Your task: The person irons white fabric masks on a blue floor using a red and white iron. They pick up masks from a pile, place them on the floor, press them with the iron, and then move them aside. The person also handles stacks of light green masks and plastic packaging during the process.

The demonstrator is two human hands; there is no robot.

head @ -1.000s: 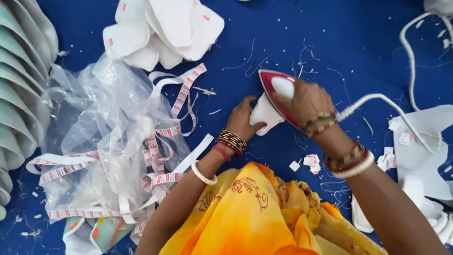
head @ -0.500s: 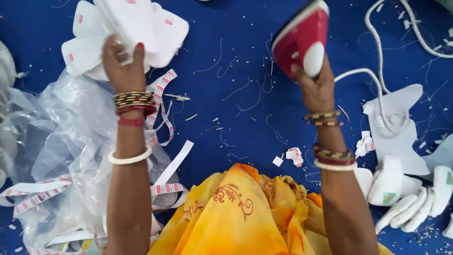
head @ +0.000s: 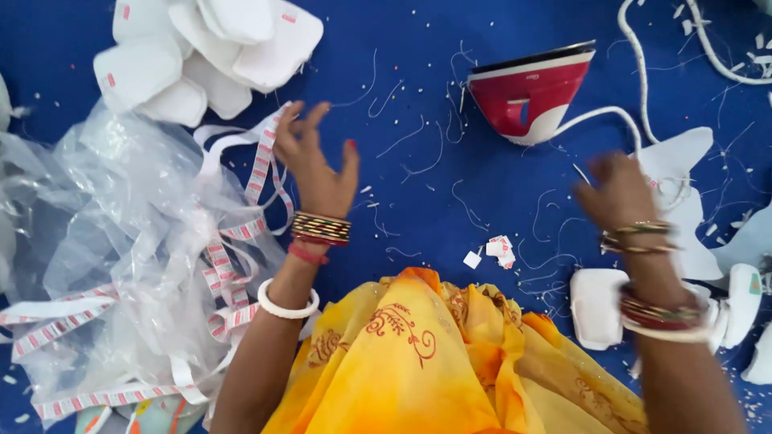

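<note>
While both our hands [head: 318,165] [head: 619,189] are open and hold nothing, we should keep them off the red iron [head: 531,92] standing at upper right of the blue counter [head: 418,209].

Left hand [head: 315,165]: red-painted nails; wrist stacked with thin gold and red bangles, a red thread band below them, then one plain white bangle further up the forearm. Right hand [head: 618,191], blurred: thin gold-green bangles, then red, gold and white ones. Lap draped in yellow-orange cloth with dark red scroll motifs.
</note>
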